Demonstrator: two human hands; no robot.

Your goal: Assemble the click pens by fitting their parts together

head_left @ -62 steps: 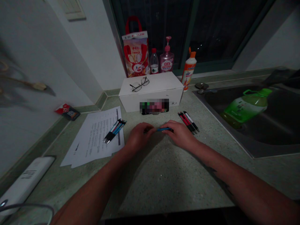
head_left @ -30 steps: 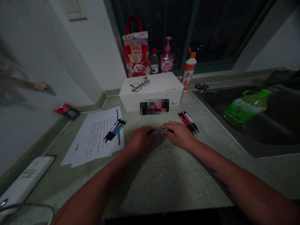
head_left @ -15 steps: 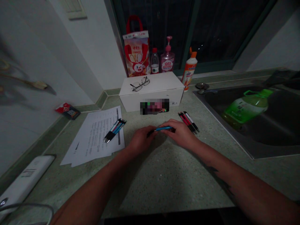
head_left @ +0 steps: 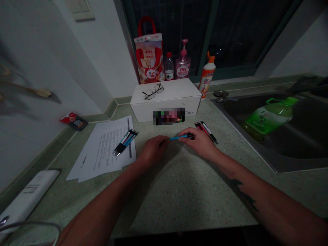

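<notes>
A blue pen (head_left: 175,138) with a black end is held level between my two hands, just above the counter. My left hand (head_left: 153,150) pinches its left end, where the fingers hide the tip. On the right part of the pen, the thumb and fingers of my right hand (head_left: 196,141) are closed. Left of my hands, several pens (head_left: 125,142) with black grips lie side by side across printed sheets of paper (head_left: 102,150). Close beyond my right hand is a smaller group of red, black and white pens (head_left: 206,130), partly covered by the hand.
Behind my hands stands a white box (head_left: 166,93) with eyeglasses (head_left: 153,91) on top and a blurred-out dark object (head_left: 169,117) against its front. A sink (head_left: 271,164) at the right holds a green jug (head_left: 271,116). A white power strip (head_left: 30,198) with a cable lies front left.
The pen and both hands have risen slightly. My right hand's fingers have shifted on the pen, and more of the blue barrel shows beside my left fingertips.
</notes>
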